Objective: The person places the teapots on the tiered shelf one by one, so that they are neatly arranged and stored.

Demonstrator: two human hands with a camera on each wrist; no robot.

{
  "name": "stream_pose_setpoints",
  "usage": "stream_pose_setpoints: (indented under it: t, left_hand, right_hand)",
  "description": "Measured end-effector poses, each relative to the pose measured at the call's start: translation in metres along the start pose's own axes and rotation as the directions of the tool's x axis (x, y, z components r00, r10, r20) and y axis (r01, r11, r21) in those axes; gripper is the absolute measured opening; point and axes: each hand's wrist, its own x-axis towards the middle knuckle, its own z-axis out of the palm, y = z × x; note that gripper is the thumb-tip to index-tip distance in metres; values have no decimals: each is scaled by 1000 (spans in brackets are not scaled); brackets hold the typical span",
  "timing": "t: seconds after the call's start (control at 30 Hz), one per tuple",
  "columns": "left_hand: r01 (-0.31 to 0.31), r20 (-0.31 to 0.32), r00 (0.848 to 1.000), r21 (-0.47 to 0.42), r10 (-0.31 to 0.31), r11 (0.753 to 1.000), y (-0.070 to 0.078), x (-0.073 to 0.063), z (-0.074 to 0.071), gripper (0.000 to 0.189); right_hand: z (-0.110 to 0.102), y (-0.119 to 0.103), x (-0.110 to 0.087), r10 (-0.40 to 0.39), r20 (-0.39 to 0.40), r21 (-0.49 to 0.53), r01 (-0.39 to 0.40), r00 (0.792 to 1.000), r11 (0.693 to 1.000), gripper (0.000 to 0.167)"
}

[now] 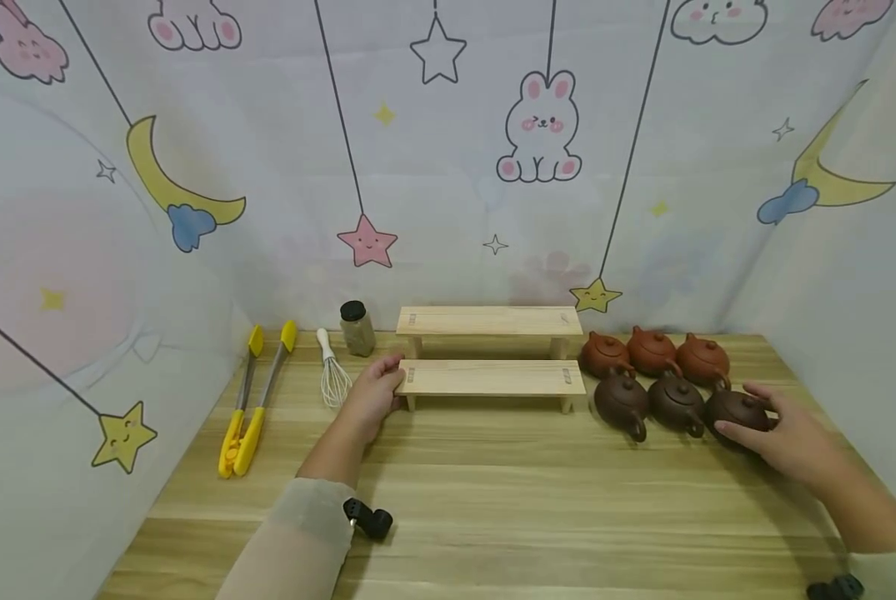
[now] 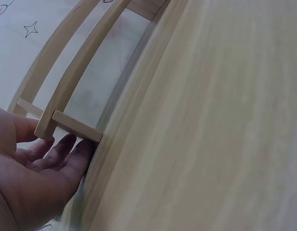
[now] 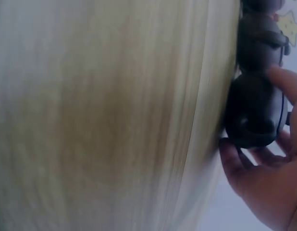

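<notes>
My left hand (image 1: 373, 392) holds the left end of the low front wooden stand (image 1: 493, 379). In the left wrist view its fingers (image 2: 67, 156) curl around the end board and leg of that stand. Behind it is a second, higher wooden stand (image 1: 488, 321). At the right, my right hand (image 1: 793, 433) grips the rightmost dark brown teapot (image 1: 738, 410), its thumb on the near side and its fingers around the far side. In the right wrist view the fingers curve about this teapot (image 3: 254, 113). Two more dark brown teapots (image 1: 622, 400) stand to its left.
Several reddish-brown teapots (image 1: 652, 351) stand in a row behind the dark ones. On the left lie yellow-handled tongs (image 1: 248, 408) and a white whisk (image 1: 333, 375). A black-lidded jar (image 1: 357, 329) stands near the back. A printed curtain (image 1: 448, 183) borders the wooden table (image 1: 508, 500).
</notes>
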Motion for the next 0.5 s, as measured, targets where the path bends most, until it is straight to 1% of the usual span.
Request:
stream_pose_setpoints:
  t: [0.13, 0.33, 0.5]
  left_hand:
    - [2, -5, 1000, -33, -3, 999, -3, 0, 0, 52]
    - [3, 8, 1000, -43, -2, 999, -3, 0, -2, 52]
    - [6, 16, 1000, -52, -5, 999, -1, -2, -2, 52]
  right_hand:
    - [1, -1, -3, 3, 6, -12, -3, 1000, 1000, 112]
    - [1, -2, -6, 0, -12, -38, -1, 1000, 999, 108]
    - [-5, -3, -5, 5, -15, -74, -6, 1000, 997, 107]
